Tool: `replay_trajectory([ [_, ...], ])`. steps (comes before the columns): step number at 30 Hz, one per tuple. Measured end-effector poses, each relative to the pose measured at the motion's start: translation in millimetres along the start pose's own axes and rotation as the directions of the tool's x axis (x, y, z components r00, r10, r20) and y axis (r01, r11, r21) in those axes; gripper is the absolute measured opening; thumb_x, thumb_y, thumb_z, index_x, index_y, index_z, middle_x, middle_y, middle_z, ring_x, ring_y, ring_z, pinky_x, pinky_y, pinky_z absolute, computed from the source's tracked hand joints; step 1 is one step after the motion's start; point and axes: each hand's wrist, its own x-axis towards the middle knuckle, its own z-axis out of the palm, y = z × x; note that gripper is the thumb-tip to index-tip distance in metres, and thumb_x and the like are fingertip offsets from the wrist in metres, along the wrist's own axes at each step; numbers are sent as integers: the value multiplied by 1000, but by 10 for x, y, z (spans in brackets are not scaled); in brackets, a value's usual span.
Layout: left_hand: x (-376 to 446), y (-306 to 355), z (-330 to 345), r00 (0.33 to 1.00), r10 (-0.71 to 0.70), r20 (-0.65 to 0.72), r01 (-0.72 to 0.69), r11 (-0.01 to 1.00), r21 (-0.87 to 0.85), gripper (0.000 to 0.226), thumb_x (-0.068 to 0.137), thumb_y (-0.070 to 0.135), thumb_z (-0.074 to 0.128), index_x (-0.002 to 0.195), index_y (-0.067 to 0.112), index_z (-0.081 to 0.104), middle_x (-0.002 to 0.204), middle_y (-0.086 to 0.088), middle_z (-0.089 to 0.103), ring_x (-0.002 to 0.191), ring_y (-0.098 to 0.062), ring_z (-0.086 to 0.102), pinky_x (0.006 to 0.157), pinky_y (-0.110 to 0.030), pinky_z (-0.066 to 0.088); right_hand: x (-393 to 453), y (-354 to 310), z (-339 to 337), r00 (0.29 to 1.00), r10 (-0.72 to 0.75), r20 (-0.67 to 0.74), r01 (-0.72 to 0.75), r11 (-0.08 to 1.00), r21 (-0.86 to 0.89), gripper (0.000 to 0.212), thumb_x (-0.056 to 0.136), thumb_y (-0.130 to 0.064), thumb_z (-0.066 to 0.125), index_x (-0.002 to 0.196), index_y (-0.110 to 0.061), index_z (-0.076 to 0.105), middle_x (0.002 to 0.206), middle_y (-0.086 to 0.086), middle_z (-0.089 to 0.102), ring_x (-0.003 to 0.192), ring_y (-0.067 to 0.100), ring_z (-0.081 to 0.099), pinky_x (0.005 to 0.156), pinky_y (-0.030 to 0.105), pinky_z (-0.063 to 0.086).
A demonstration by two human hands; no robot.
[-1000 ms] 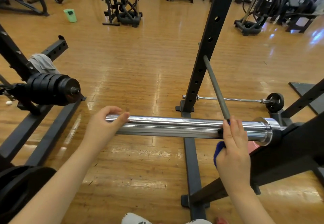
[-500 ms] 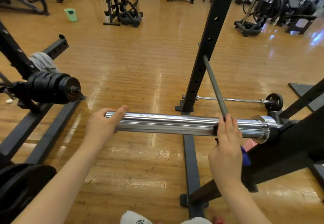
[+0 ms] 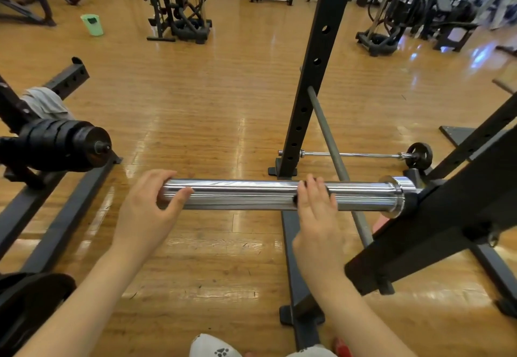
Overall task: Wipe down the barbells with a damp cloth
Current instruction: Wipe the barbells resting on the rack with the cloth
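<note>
The head view is looking down on a chrome barbell sleeve (image 3: pixel 251 196) that is lying level across the middle of the picture. Its collar end is sitting at the dark rack arm (image 3: pixel 436 233) on the right, and its free end is pointing to the left. The left hand (image 3: pixel 148 211) is gripping the free end of the sleeve: the fingers are curling over the top and the thumb is pressing on the near side. The right hand (image 3: pixel 317 217) is lying over the sleeve nearer to the collar, with the fingers close together and bending over the top. A small dark piece is showing at the edge of these fingers on the sleeve; whether it is the cloth, I cannot tell. A thin grey bar (image 3: pixel 335 158) is leaning diagonally behind the sleeve, against the black upright post (image 3: pixel 316 71) with holes. Beyond the sleeve, a small barbell (image 3: pixel 363 155) is lying on the wooden floor (image 3: pixel 209 91). To the left of the sleeve, black weight plates (image 3: pixel 61 144) are sitting on another rack, and a grey cloth (image 3: pixel 44 103) is hanging above them. Far behind the sleeve, a green bucket (image 3: pixel 92 24) is standing on the floor.
</note>
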Motion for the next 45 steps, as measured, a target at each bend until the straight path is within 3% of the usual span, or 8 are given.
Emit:
replay_trajectory([
  [5,-122,3,81,994,112,17,-111,927,357,67,94,47,29,130,-5,51,132,-22,54,129,-40,43,108,-52,30,-36,339,-221,996,85,31,-86,996,4,80,65,27,58,137,-2,39,144,13,38,139,25,26,117,43,18],
  [17,-250,83,102,992,115,48,-123,849,513,73,95,50,24,138,-7,42,143,-24,42,139,-41,27,112,-54,20,109,-28,-217,990,57,126,-54,998,-25,81,53,27,69,128,1,55,133,17,54,131,25,38,102,56,22],
  [27,-287,64,106,993,113,46,-121,869,479,73,94,50,26,139,-4,42,145,-20,42,138,-33,33,114,-46,20,225,-441,-68,975,-66,214,53,996,66,78,53,20,74,127,3,55,131,19,56,126,32,48,103,50,23],
  [31,-281,68,94,993,110,37,-115,874,471,71,94,48,27,138,-4,43,144,-20,43,137,-34,35,112,-48,23,127,-86,-282,974,120,194,-137,988,76,76,74,23,56,141,-8,39,149,6,35,137,10,14,113,34,13],
  [33,-283,73,109,994,105,27,-106,879,465,70,94,48,27,138,-5,43,144,-21,43,137,-35,35,112,-47,23,126,-118,-260,969,178,173,-184,983,19,79,66,26,60,138,-1,44,145,15,41,138,20,24,111,42,22],
  [36,-294,99,131,995,96,20,-95,880,465,70,94,47,28,138,-5,43,144,-21,43,137,-35,34,112,-47,23,159,-367,-56,990,56,133,-53,998,-27,79,52,25,66,127,4,55,132,21,54,126,36,48,102,52,28],
  [40,-301,88,115,995,95,36,-101,872,479,71,94,49,27,139,-4,42,145,-20,42,138,-34,34,113,-47,21,141,-451,28,984,-108,143,101,993,55,82,56,21,69,133,2,49,138,17,50,132,31,41,110,47,21],
  [45,-291,64,77,991,115,62,-130,850,510,70,94,48,28,139,-4,43,144,-20,43,137,-34,36,112,-46,21,-46,188,-161,994,105,15,-105,994,16,74,67,25,50,137,1,43,145,15,39,139,21,24,117,39,16],
])
